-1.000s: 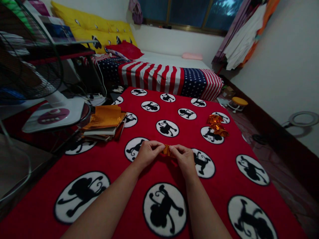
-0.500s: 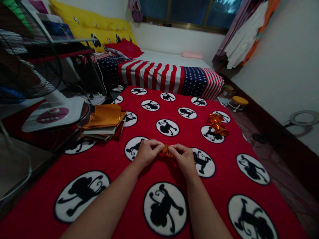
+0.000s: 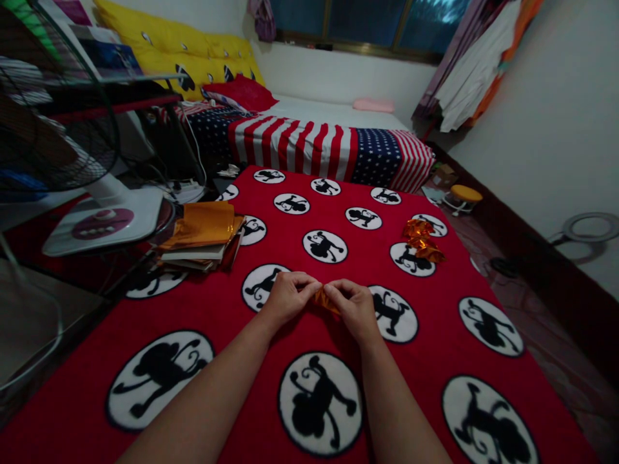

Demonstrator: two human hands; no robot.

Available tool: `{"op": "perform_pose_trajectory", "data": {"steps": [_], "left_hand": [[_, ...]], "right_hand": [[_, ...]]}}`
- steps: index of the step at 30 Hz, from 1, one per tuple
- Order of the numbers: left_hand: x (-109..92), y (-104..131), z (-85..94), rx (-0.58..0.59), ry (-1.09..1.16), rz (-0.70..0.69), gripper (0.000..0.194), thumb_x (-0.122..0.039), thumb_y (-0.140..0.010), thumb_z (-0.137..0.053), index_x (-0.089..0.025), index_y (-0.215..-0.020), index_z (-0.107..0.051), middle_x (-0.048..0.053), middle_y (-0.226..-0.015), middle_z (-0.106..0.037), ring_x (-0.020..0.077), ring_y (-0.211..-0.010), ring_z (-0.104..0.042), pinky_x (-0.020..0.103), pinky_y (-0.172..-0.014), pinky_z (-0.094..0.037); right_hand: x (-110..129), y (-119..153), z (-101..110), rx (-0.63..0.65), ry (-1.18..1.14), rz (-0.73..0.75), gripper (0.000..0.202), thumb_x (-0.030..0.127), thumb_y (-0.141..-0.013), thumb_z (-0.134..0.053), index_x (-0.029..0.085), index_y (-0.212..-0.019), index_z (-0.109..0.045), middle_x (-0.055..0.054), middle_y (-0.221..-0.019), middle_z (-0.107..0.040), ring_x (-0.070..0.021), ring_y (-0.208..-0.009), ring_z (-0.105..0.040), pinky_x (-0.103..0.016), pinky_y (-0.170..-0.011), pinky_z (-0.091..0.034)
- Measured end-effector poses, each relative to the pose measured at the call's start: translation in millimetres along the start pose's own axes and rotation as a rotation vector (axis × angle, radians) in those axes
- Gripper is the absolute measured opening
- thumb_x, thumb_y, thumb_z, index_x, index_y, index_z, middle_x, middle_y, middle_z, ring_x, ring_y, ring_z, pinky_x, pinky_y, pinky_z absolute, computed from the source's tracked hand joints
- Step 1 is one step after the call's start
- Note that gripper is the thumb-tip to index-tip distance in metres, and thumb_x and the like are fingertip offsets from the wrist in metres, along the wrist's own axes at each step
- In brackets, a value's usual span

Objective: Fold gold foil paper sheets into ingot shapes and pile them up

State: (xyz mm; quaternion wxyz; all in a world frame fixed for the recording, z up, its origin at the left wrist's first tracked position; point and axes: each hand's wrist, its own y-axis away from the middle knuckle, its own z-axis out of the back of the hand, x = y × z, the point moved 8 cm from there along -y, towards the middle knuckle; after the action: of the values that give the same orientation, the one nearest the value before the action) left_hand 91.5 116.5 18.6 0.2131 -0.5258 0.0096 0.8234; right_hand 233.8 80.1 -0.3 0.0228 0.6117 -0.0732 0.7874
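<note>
A small piece of shiny orange foil paper point(image 3: 327, 301) is pinched between my two hands, over the red cloth with monkey prints point(image 3: 300, 328). My left hand point(image 3: 290, 295) is closed on its left side, thumb against fingers. On its right side my right hand point(image 3: 354, 305) pinches it too, and the fingertips of both hands nearly touch. Much of the foil is hidden by the fingers. Several folded orange foil pieces point(image 3: 422, 241) lie on the cloth at the right. A stack of orange foil sheets and papers point(image 3: 206, 225) rests at the left.
A fan on a white base point(image 3: 140, 212) stands at the left, beside a shelf and cables. Beyond the cloth is a bed with a striped and starred cover point(image 3: 300, 143). A yellow stool point(image 3: 465, 194) and a ring-shaped object point(image 3: 590, 227) are at the right.
My fingertips have come closer together, and the foil between them now shows lower, beneath the fingertips. The foil pieces and the stack have not moved.
</note>
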Motion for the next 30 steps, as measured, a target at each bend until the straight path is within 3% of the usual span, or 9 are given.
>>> {"op": "perform_pose_trajectory", "data": {"steps": [7, 11, 19, 26, 30], "left_hand": [[-1.8, 2.7, -3.7, -0.002, -0.382, -0.107, 0.021, -0.027, -0.085, -0.058, -0.019, -0.072, -0.073, 0.003, -0.070, -0.067, 0.0155, -0.072, -0.056, 0.029, -0.071, -0.039], [-0.1, 2.2, -5.2, -0.013, -0.531, -0.079, 0.022, -0.031, -0.085, -0.058, -0.020, -0.073, -0.073, 0.005, -0.077, -0.066, 0.0187, -0.078, -0.054, 0.033, -0.076, -0.038], [-1.1, 2.9, -7.5, -0.035, -0.637, 0.015, 0.022, -0.033, -0.084, -0.058, -0.020, -0.070, -0.069, 0.005, -0.082, -0.064, 0.0215, -0.085, -0.054, 0.036, -0.075, -0.036], [0.2, 4.7, -8.5, -0.075, -0.701, 0.057, 0.019, -0.033, -0.081, -0.062, -0.020, -0.067, -0.064, 0.005, -0.084, -0.063, 0.0233, -0.089, -0.054, 0.037, -0.077, -0.035], [3.6, 6.1, -3.3, -0.098, -0.645, 0.079, 0.015, -0.035, -0.080, -0.067, -0.020, -0.080, -0.063, 0.003, -0.082, -0.063, 0.0210, -0.085, -0.055, 0.035, -0.076, -0.035]], "right_hand": [[8.3, -0.4, -1.0, -0.049, 0.413, 0.116, 0.024, 0.037, -0.084, -0.059, 0.020, -0.071, -0.071, -0.003, -0.073, -0.069, -0.0159, -0.070, -0.060, -0.025, -0.063, -0.040], [14.7, 0.8, -3.4, -0.092, 0.620, 0.158, 0.019, 0.032, -0.083, -0.062, 0.022, -0.070, -0.071, -0.001, -0.073, -0.070, -0.0156, -0.071, -0.060, -0.026, -0.065, -0.037], [14.6, 5.7, -1.9, -0.187, 0.686, 0.101, 0.017, 0.032, -0.080, -0.065, 0.022, -0.067, -0.068, 0.000, -0.071, -0.067, -0.0149, -0.070, -0.058, -0.026, -0.064, -0.035], [12.2, 4.7, -2.6, -0.195, 0.738, 0.042, 0.015, 0.031, -0.078, -0.066, 0.022, -0.067, -0.067, 0.000, -0.073, -0.066, -0.0157, -0.071, -0.058, -0.027, -0.066, -0.034], [12.0, 5.1, -1.7, -0.214, 0.723, 0.036, 0.010, 0.031, -0.078, -0.067, 0.021, -0.079, -0.065, 0.001, -0.072, -0.065, -0.0159, -0.071, -0.057, -0.027, -0.066, -0.032]]}}
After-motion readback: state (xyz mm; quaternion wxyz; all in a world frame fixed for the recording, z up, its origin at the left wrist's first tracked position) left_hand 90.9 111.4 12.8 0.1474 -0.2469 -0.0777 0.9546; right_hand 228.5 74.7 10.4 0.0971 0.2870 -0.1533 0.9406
